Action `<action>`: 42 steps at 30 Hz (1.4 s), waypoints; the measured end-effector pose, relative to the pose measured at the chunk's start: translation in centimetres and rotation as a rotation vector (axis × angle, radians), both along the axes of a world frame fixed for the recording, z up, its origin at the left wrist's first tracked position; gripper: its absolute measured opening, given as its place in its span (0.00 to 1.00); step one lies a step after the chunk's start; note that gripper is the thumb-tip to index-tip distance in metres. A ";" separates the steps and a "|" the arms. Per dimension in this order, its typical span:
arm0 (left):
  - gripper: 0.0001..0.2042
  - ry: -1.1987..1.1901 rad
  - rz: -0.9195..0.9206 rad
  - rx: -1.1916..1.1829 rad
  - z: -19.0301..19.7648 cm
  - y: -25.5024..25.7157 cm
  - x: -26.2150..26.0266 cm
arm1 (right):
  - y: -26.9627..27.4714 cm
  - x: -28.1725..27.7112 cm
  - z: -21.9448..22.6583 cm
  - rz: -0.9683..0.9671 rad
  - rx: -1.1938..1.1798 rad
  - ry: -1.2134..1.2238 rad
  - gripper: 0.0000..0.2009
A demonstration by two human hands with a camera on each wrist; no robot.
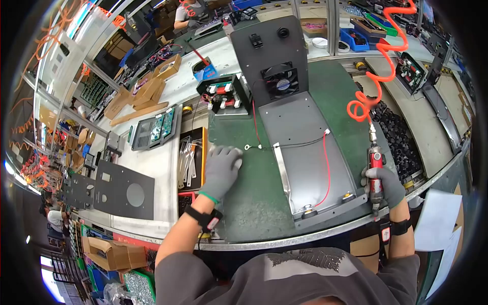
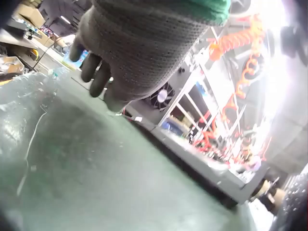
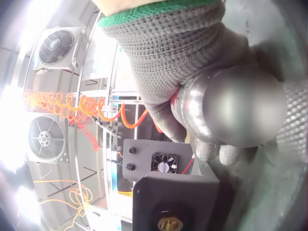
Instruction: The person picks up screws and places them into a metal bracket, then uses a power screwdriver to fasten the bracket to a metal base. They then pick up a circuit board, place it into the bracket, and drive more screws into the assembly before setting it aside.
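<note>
The gloved right hand (image 1: 390, 187) grips a red and silver air driver (image 1: 375, 175), its tip pointing toward the table's front edge; in the right wrist view the fingers (image 3: 206, 152) wrap the driver's metal body (image 3: 192, 108). The gloved left hand (image 1: 222, 170) is over the green mat, left of a grey metal panel (image 1: 300, 122), with nothing seen in it. In the left wrist view its fingers (image 2: 99, 79) hang slightly bent. A ring terminal (image 1: 248, 147) on a wire lies just right of the left fingertips. A red wire (image 1: 328, 168) crosses the panel.
An upright panel with a fan (image 1: 280, 81) stands at the back, beside a black box of components (image 1: 223, 96). A tray of metal strips (image 1: 191, 160) is at left, with circuit boards (image 1: 161, 124) beyond. An orange coiled hose (image 1: 378, 76) hangs at right above black parts (image 1: 394, 137).
</note>
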State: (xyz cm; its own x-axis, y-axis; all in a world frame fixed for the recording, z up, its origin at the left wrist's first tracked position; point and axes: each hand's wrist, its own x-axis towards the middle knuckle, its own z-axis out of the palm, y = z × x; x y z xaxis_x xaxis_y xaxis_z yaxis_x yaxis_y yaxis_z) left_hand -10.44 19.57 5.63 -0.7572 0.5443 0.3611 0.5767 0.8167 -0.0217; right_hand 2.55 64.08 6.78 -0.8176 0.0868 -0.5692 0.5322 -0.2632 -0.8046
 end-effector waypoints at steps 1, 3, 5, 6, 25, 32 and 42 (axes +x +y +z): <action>0.16 -0.255 0.175 0.020 1.2 -0.6 1.9 | 0.1 0.0 -0.2 0.007 0.002 -0.001 0.13; 0.19 -0.506 0.353 0.064 1.2 -2.3 5.5 | -0.1 0.1 -0.1 0.003 0.021 0.007 0.13; 0.28 -0.411 0.640 -0.016 0.4 -3.3 8.2 | -0.3 0.3 0.0 -0.007 0.031 0.016 0.13; 0.28 -0.410 0.637 -0.004 0.0 -4.0 9.3 | -0.1 0.1 -0.5 -0.013 0.047 0.025 0.12; 0.24 -0.738 0.366 0.551 -0.6 1.1 13.3 | -21.9 8.0 21.2 0.966 0.586 0.695 0.26; 0.23 -0.622 0.514 0.842 -0.5 -10.7 10.5 | -24.8 8.3 21.4 0.829 0.459 0.632 0.25; 0.33 -0.512 1.127 0.027 -5.5 -26.7 8.6 | -23.3 7.6 19.9 0.686 0.250 0.605 0.23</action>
State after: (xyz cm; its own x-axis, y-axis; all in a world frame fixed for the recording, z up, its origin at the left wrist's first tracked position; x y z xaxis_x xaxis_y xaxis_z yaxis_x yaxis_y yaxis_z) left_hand -1.82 -7.15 0.10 -0.8553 -0.5056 -0.1134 -0.5110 0.8592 0.0234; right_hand 10.13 40.77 26.73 -0.8858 -0.4599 -0.0618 -0.0192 0.1693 -0.9854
